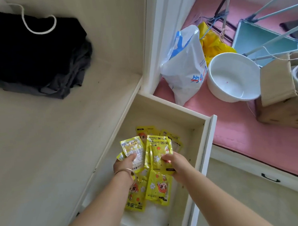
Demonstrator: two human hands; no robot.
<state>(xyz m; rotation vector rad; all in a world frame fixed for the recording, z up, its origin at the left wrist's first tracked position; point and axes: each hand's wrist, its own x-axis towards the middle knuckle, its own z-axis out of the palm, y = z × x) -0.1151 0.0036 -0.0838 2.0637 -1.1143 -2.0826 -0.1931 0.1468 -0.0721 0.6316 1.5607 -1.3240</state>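
Both my hands are over an open white drawer (206, 144) that holds several yellow hand-warmer packets. My left hand (125, 166), with a bracelet at the wrist, grips a yellow packet (132, 147) by its lower edge, back side up. My right hand (176, 164) pinches another yellow packet (157, 150) printed with flowers. More packets lie loose in the drawer below my hands (158, 187) and behind them (172, 138).
A cream shelf surface (39, 140) spreads to the left with folded black and grey clothes (31, 52). On the pink floor to the right stand a white plastic bag (185, 64), a white basin (231, 76), cardboard boxes (278, 101) and a drying rack (271, 15).
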